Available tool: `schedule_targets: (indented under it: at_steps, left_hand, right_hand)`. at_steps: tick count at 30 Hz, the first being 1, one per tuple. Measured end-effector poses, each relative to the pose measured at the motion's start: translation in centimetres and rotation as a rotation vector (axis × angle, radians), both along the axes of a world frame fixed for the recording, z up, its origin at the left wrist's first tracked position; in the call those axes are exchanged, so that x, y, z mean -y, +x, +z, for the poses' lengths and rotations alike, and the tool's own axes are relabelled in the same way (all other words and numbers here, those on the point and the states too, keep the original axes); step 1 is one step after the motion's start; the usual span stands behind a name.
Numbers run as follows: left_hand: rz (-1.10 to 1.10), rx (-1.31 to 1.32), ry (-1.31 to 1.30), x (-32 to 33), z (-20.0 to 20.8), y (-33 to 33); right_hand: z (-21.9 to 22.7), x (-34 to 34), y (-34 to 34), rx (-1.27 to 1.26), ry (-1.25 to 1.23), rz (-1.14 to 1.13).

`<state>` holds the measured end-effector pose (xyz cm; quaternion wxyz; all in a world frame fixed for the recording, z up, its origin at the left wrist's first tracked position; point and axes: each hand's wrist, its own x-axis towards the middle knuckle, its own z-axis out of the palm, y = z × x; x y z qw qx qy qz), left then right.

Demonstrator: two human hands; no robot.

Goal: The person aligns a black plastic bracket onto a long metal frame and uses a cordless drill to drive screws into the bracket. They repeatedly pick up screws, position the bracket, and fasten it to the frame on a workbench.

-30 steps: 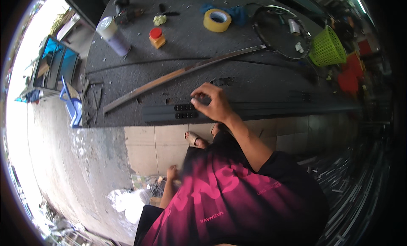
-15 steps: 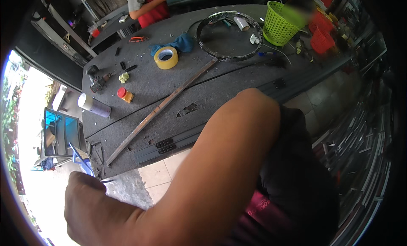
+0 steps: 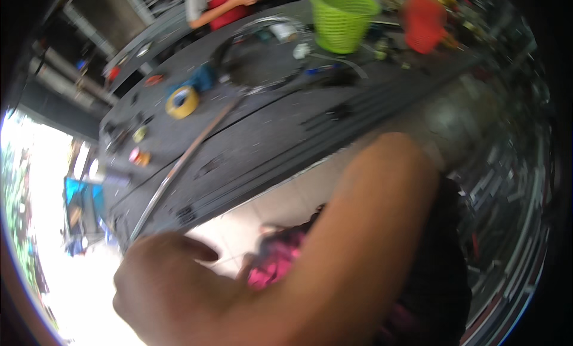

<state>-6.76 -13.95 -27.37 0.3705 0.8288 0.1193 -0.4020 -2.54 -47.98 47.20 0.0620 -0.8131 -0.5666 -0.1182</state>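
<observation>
My right arm reaches up from the lower right, its bent elbow near the table's front edge, and the forearm crosses the view to the lower left. My right hand (image 3: 170, 280) is raised close in front of me, back toward the view. Its thumb shows, but the other fingers are hidden and smeared by motion. Nothing can be seen in it. Beyond the hand lies a long thin metal bar (image 3: 185, 158), aslant on the dark table (image 3: 262, 122). Dark grey profiles (image 3: 280, 158) lie along the front edge. My left hand is out of view.
On the table are a yellow tape roll (image 3: 182, 102), a blue cloth (image 3: 202, 77), a red-capped jar (image 3: 139, 157), a spray can (image 3: 110, 173), a coiled ring (image 3: 221, 62) and a green basket (image 3: 341, 24). Another person (image 3: 224, 6) stands at the far side. Metal strips (image 3: 507, 185) lie at right.
The view has swung, so the table and its things sit farther left and blurred. My right hand appears slightly more to the right, with its thumb now showing. More tiled floor shows.
</observation>
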Motion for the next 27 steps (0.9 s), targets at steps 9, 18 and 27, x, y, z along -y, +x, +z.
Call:
schedule_targets:
  at_steps: [9,18,27]
  left_hand:
    - [-0.252,0.018,0.122,10.0,-1.4,1.1]
    - [-0.055,0.131,0.215,20.4,1.1,1.1]
    - [0.144,-0.049,0.057,20.9,-0.4,-3.7]
  right_hand:
    - [-1.5,12.8,-4.8,-0.003,0.158,-0.046]
    - [-18.2,22.7,-1.6,-0.813,-0.057,-0.085]
    - [-37.8,27.2,-5.5,-1.568,0.616,-0.47]
